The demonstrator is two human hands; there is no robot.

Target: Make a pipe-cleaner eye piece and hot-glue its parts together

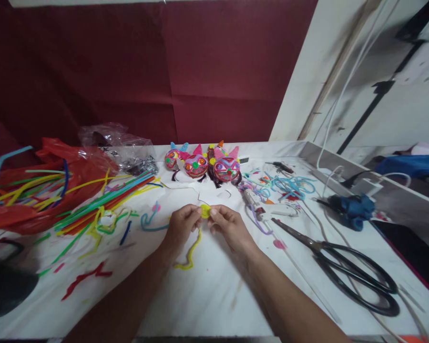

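Item: one yellow coil, small and flat, held just above the middle of the tabletop. Our left hand pinches its left edge, thumb and fingers closed on it; our right hand is clamped likewise on the right edge. Below our left hand, one yellow strand, wavy; whether it joins the coil, we cannot tell.

Behind the hands, we count four decorated heads, multicoloured, eared, grouped together.

To our right: one glue gun, white, lying on its side; one pair of scissors, black-handled, blades slightly parted; beyond the gun, a tangle of blue strands.

To our left: loose pipe cleaners, assorted colours, beside a red plastic bag holding more; one red twisted piece, nearer us.
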